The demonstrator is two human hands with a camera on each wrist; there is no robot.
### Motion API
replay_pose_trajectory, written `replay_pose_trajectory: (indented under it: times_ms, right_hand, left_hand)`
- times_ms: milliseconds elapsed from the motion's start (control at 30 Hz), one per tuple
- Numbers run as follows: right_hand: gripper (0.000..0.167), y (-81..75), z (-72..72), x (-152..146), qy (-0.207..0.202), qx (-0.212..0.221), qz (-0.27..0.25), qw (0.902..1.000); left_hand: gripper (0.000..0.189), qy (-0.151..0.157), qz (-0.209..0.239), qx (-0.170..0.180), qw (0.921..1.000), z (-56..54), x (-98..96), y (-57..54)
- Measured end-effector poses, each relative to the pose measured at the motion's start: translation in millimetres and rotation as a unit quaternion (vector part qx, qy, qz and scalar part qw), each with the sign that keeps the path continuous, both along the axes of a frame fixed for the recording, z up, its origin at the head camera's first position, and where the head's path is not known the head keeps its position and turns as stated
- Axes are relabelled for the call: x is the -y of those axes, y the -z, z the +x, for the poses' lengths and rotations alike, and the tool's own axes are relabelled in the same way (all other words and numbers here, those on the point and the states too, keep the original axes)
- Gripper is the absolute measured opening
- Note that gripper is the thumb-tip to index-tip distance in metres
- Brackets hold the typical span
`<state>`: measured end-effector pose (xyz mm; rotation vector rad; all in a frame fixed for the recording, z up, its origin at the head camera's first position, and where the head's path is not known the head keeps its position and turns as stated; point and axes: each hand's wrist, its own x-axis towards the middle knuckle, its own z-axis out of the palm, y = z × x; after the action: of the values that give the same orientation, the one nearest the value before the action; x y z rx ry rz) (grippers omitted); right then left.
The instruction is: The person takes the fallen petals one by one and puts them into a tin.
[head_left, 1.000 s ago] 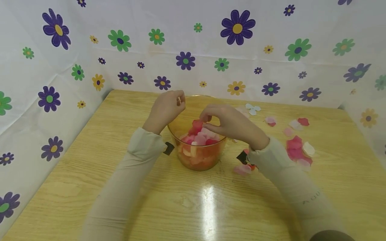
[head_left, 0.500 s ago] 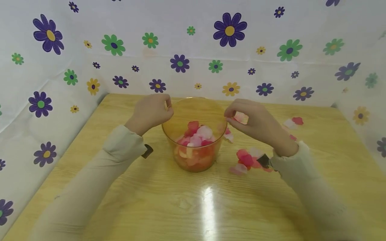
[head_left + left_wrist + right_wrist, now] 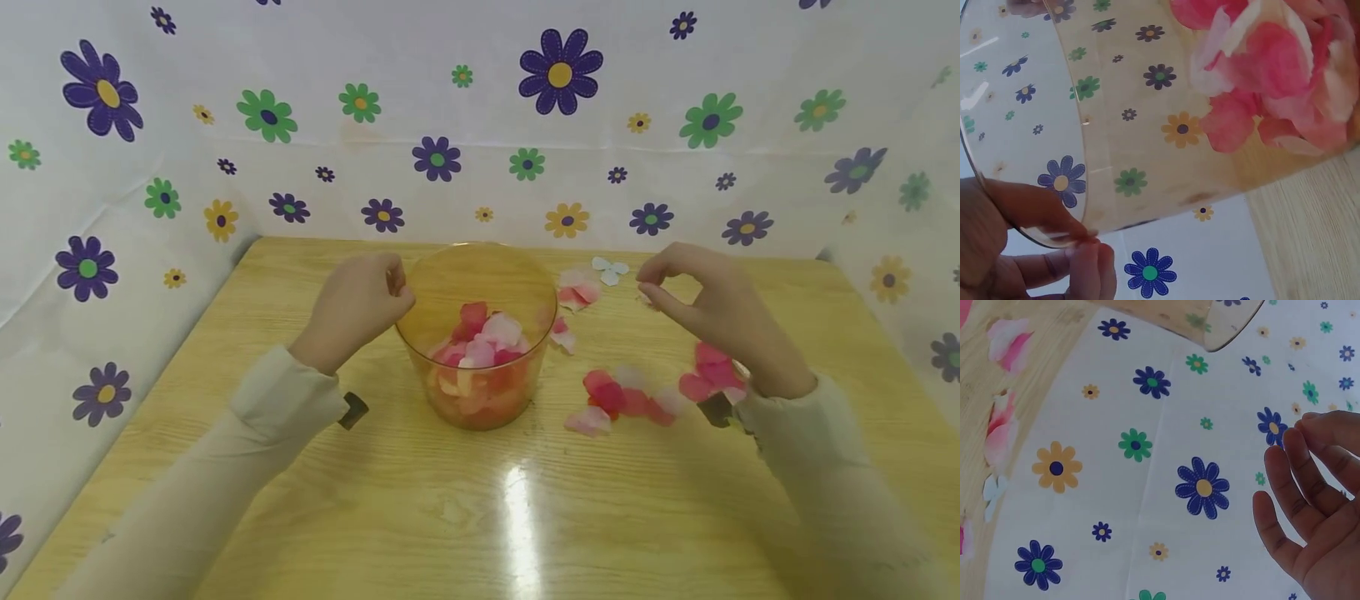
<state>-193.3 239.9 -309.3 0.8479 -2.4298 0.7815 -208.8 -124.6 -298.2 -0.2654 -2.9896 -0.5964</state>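
Note:
A clear amber plastic tub point(image 3: 480, 275) stands upright on the wooden table, with a heap of pink, red and white artificial petals point(image 3: 487, 340) inside. My left hand point(image 3: 352, 308) pinches the tub's left rim; the left wrist view shows the finger and thumb point(image 3: 1088, 265) meeting at the edge. Out to the right, above the table and apart from the tub, hovers my right hand point(image 3: 723, 312). Its fingers are loosely bent, and the right wrist view shows nothing held in that hand point(image 3: 1310, 506).
Loose petals point(image 3: 607, 396) lie just right of the tub. More pink petals point(image 3: 708, 371) sit near my right wrist, and others point(image 3: 577, 292) toward the back. A pale blue flower piece point(image 3: 610, 271) lies by the flower-printed cloth point(image 3: 480, 108) behind the table.
My right hand has moved from over the tub out to the right. My left hand has shifted slightly left and down in view, to the tub's rim. The view has turned a little.

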Motion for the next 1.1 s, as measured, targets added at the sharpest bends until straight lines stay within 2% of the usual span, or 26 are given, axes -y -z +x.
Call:
replay_pose_trajectory:
  times_ms: [133,267,400,567,667,733,800,867,1000,1100]
  right_hand:
    - [0.015,2.4,-1.1,-8,0.025,0.004,0.002,0.9997]
    - [0.014,1.9,-1.4,-11,0.038,0.009,0.001,0.9992]
    - [0.013,0.9,-1.8,-12,0.042,0.009,-0.004,0.9991]
    - [0.012,1.9,-4.7,-13,0.05,0.01,-0.002,0.9987]
    - [0.011,3.9,-10.6,-16,0.067,0.029,0.008,0.9973]
    - [0.01,5.8,-18.2,-20,0.079,0.058,0.021,0.9949]
    - [0.011,8.7,-29.7,-26,0.089,0.106,0.038,0.9896]
    - [0.014,13.9,-45.4,-33,0.097,0.161,0.065,0.9801]
    - [0.019,32.1,-81.8,-47,0.109,0.26,0.125,0.9514]
    - [0.022,49.5,-103.9,-54,0.111,0.301,0.163,0.9331]
  left_hand:
    - [0.006,-0.006,0.036,0.015,0.9992,1.6,-0.4,1.6]
    - [0.012,-0.006,0.05,0.051,0.9975,0.4,0.8,-0.3]
    - [0.024,0.001,0.054,0.094,0.9941,-5.5,0.7,-3.7]
    - [0.031,0.018,0.069,0.12,0.9902,-12.6,-1.3,-3.8]
    - [0.033,0.019,0.078,0.129,0.9884,-13.8,-2.5,-3.0]
    - [0.035,0.018,0.083,0.132,0.9876,-13.5,-3.1,-2.8]
    - [0.036,0.017,0.087,0.133,0.9871,-13.1,-3.3,-3.3]
    - [0.037,0.018,0.091,0.133,0.9868,-12.3,-3.4,-4.1]
    - [0.038,0.021,0.098,0.134,0.9858,-12.1,-3.0,-4.2]
    - [0.037,0.022,0.102,0.137,0.9851,-12.8,-2.6,-2.3]
